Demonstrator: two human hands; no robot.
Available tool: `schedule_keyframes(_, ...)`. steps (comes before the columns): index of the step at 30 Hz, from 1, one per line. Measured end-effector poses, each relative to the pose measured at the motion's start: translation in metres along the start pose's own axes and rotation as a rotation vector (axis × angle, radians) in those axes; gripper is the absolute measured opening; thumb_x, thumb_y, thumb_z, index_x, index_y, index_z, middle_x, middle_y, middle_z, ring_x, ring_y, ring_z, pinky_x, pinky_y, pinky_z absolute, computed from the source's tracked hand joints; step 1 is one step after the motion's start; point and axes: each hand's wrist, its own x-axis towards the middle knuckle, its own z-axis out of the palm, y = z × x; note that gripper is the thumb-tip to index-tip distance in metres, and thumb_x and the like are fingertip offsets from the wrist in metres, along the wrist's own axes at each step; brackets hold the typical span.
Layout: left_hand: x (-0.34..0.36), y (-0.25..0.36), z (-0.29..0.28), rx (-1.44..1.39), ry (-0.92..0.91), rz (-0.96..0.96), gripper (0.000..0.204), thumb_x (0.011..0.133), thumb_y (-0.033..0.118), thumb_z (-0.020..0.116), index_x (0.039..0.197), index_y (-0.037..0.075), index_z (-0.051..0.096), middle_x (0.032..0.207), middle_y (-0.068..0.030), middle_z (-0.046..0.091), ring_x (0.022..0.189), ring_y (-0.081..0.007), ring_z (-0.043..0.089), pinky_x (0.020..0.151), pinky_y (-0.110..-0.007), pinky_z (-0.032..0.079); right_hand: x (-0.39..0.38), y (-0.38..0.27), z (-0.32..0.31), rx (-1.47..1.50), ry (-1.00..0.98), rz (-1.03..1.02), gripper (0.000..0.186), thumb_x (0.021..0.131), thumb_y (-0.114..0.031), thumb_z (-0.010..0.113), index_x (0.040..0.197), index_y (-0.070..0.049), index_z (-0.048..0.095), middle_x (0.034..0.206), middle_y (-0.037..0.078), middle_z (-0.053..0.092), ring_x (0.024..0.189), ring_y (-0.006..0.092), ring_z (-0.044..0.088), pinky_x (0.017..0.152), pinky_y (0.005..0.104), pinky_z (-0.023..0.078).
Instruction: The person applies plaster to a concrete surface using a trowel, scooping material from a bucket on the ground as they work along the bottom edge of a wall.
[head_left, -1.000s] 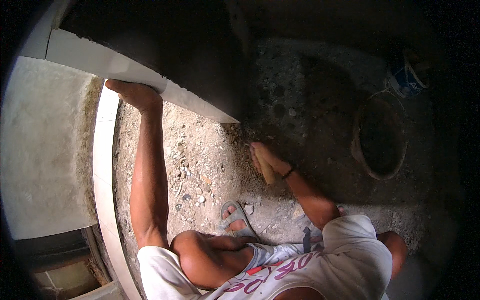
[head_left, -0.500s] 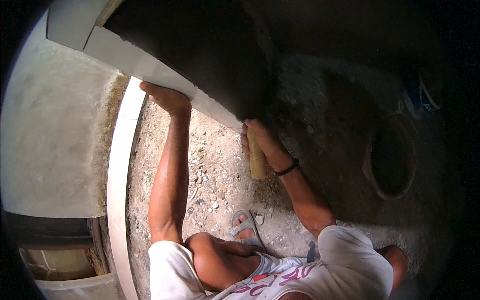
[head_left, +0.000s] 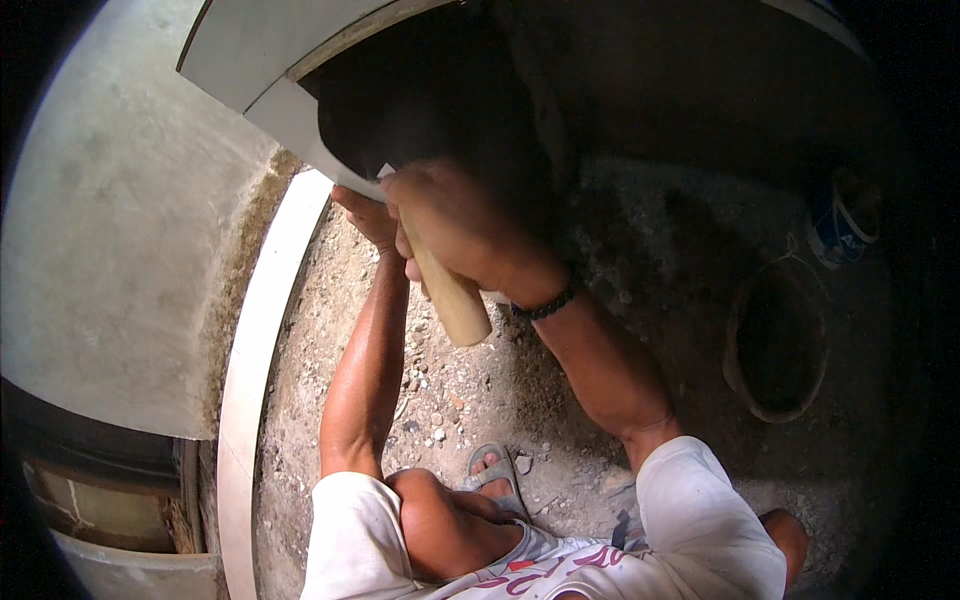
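Head view shows a long, pale, smooth tiled edge (head_left: 296, 118) bordering a dark surface, and both hands are at it. The right hand (head_left: 455, 220), with a black beaded bracelet (head_left: 546, 302) at its wrist, is closed around a tool with a thick, light-wooden handle (head_left: 450, 296). That tool lies across the tiled edge, its handle slanting below it, and a small pale tip shows just above the fingers. The left hand (head_left: 368, 218) is under the tiled edge, apparently touching it; the right hand hides much of it, so whether its fingers close on anything I cannot tell. The right hand and handle also block the view of the edge's farther stretch.

Left of the tiled edge is a grey plastered surface (head_left: 120, 220). Below the edge, a white, narrow, curving strip (head_left: 252, 400) runs beside the rough, stony ground (head_left: 430, 395). A foot in a grey strapped sandal (head_left: 497, 480) rests farther below the edge. Well to its right, in shadow, are a round, dark, wide-mouthed basin (head_left: 733, 365) and, near that, a blue-and-white bucket (head_left: 832, 240).
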Motion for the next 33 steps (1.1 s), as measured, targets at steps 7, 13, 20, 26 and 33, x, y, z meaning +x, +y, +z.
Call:
schedule_keyframes(7,-0.008,0.012,-0.004,0.128,0.025,-0.172,0.072,0.092,0.059,0.015,0.120,0.000,0.044,0.113,-0.0139,0.053,0.101,-0.0244,0.053,0.087,-0.037,0.044,-0.072,0.022,0.006,-0.414,-0.040,0.007,0.019,0.088,-0.016,0.048,0.086,0.002,0.052,0.070,0.017,0.058,0.066,0.0248,0.057,0.066,0.0389,0.044)
schedule_keyframes(13,-0.001,0.010,0.001,0.023,-0.059,0.020,0.074,0.092,0.060,0.012,0.122,-0.001,0.043,0.111,-0.0157,0.053,0.100,-0.0267,0.053,0.086,-0.038,0.045,-0.053,0.068,-0.051,0.141,0.249,0.487,0.029,0.092,-0.036,0.045,0.078,-0.011,0.051,0.056,0.001,0.049,0.043,0.0106,0.048,0.039,0.0261,0.042)
schedule_keyframes(20,-0.017,0.015,0.006,-0.036,-0.107,-0.105,0.083,0.088,0.067,0.008,0.131,-0.001,0.030,0.124,-0.0180,0.042,0.105,-0.0272,0.048,0.092,-0.041,0.042,0.027,0.049,-0.068,0.405,0.145,0.314,0.034,0.084,-0.045,0.053,0.078,-0.012,0.056,0.060,0.002,0.054,0.049,0.0122,0.052,0.046,0.0293,0.045)
schedule_keyframes(26,-0.006,0.004,-0.004,0.064,-0.136,-0.031,0.084,0.088,0.067,0.010,0.132,-0.001,0.030,0.124,-0.0171,0.043,0.107,-0.0273,0.048,0.093,-0.040,0.041,0.035,0.006,-0.056,0.183,0.096,0.003,0.029,0.084,-0.035,0.053,0.077,-0.007,0.057,0.063,0.007,0.056,0.052,0.0167,0.055,0.049,0.0315,0.047)
schedule_keyframes(33,-0.007,0.014,-0.001,0.106,-0.079,-0.023,0.083,0.088,0.067,0.011,0.131,-0.001,0.032,0.122,-0.0167,0.045,0.106,-0.0274,0.048,0.093,-0.040,0.041,0.016,-0.005,-0.032,-0.336,0.081,-0.258,0.024,0.083,-0.023,0.053,0.077,-0.001,0.058,0.068,0.013,0.058,0.056,0.0225,0.059,0.053,0.0340,0.049)
